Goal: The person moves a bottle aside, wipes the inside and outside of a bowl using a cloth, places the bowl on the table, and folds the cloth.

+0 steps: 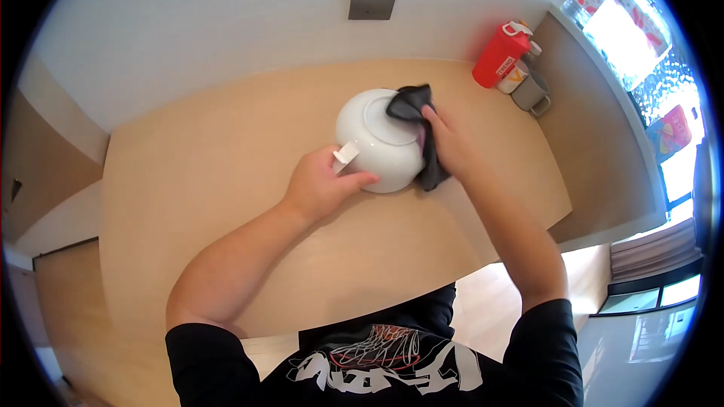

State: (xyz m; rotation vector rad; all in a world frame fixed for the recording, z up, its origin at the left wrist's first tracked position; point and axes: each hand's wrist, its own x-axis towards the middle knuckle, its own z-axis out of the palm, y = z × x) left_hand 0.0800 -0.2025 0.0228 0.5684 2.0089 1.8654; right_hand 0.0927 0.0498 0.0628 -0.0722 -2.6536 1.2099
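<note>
A glossy white bowl with a handle (366,147) is tilted over the table, its round foot ring turned up toward me. My left hand (320,181) grips it by the short white handle at its near left side, with the thumb lying along the wall. In my right hand (450,143) is a dark grey cloth (411,103), pressed against the right side of the bowl. One end of the cloth hangs down past the bowl's lower right edge. The inside of the bowl is hidden, and some fingers of both hands are out of sight.
A light wooden table (204,151) lies under my hands, against a white wall. At the back right stand a red bottle (499,56), a white container (514,77) and a grey mug (531,92). Beyond them, a wooden partition (596,105) borders the table near a bright window.
</note>
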